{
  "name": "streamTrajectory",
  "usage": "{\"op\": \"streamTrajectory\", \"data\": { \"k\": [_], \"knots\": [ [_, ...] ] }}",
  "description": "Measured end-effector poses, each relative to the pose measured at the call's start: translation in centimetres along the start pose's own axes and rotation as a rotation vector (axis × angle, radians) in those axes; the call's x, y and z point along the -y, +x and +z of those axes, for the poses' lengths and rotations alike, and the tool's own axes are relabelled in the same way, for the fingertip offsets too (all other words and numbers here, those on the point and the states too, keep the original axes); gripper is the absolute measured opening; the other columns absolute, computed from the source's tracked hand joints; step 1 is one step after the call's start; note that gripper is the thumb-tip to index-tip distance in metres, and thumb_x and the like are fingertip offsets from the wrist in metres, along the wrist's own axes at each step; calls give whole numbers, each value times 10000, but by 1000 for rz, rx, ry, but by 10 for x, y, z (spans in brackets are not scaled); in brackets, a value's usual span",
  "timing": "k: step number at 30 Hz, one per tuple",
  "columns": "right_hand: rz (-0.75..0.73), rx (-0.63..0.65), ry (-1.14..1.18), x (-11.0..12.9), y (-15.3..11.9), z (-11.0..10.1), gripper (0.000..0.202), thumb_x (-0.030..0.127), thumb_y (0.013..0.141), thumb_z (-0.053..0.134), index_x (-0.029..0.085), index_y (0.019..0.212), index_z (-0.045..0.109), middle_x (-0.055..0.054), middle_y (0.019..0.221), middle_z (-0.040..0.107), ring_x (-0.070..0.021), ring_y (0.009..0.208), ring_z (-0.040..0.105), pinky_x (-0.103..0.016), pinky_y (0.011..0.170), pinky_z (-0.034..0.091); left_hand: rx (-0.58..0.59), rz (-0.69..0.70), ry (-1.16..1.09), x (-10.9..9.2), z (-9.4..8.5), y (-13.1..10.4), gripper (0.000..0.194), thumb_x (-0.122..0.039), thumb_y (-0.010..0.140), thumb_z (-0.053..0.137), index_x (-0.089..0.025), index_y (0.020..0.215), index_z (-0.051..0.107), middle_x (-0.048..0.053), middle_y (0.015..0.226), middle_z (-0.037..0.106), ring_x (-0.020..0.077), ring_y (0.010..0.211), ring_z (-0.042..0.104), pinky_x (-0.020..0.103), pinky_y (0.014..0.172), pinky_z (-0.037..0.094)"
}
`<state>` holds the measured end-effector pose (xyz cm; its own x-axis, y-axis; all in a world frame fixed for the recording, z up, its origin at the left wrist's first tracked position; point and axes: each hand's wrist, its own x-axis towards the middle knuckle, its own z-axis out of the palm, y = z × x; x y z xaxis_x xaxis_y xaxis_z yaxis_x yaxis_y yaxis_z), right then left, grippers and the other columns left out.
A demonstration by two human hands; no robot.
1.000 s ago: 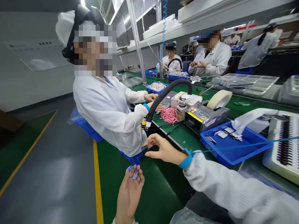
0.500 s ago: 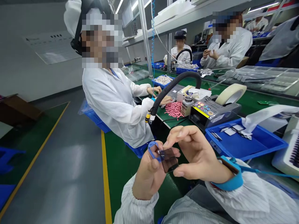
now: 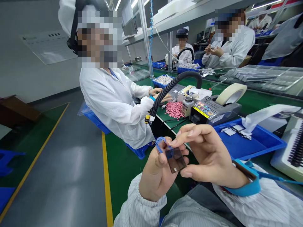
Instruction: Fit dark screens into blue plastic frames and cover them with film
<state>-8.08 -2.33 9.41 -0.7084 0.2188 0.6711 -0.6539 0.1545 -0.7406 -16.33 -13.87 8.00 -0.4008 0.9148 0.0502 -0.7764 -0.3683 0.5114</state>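
My left hand [image 3: 157, 171] is closed on a small blue plastic frame [image 3: 159, 141], its thumb in front and fingers behind. Right beside the frame, overlapping my left fingers, sits a dark see-through square piece [image 3: 175, 160], tilted, with a bright reflection at its lower edge. My right hand [image 3: 207, 154] holds this square by its edges, index fingertip at the top and thumb at the lower right corner. Whether the square is joined to the blue frame I cannot tell. A teal wrist strap [image 3: 251, 184] circles my right wrist.
A blue tray [image 3: 258, 146] with white pieces lies beyond my right hand. Behind it stand a tape dispenser [image 3: 210, 110], a bottle [image 3: 187, 106] and a heap of pink pieces [image 3: 174, 109]. A black flexible hose [image 3: 163, 91] arches toward a seated co-worker [image 3: 115, 101].
Both hands have shifted slightly right in view with the pieces. The dark square is turned a little more toward me, showing more of its face.
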Motion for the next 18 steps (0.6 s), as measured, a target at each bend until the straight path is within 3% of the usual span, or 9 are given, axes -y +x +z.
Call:
{"op": "streamTrajectory", "data": {
  "k": [7, 18],
  "knots": [
    [6, 26, -19, 3, -1, -6, 604, 35, 706, 727, 312, 1148, 423, -24, 1098, 605, -181, 1081, 544, -342, 899, 495, 37, -14, -30, -1, 2, 4, 298, -327, 680, 766, -184, 904, 631, 12, 838, 675, 154, 853, 621, 301, 769, 503],
    [44, 61, -268, 10, -2, -18, 535, 187, 741, 740, 321, 1145, 415, -45, 1086, 607, -209, 1049, 578, -389, 908, 500, 1, -87, -84, 5, 5, 14, 284, -319, 639, 787, -178, 853, 664, -2, 764, 629, 166, 812, 610, 297, 721, 509]
  ]
}}
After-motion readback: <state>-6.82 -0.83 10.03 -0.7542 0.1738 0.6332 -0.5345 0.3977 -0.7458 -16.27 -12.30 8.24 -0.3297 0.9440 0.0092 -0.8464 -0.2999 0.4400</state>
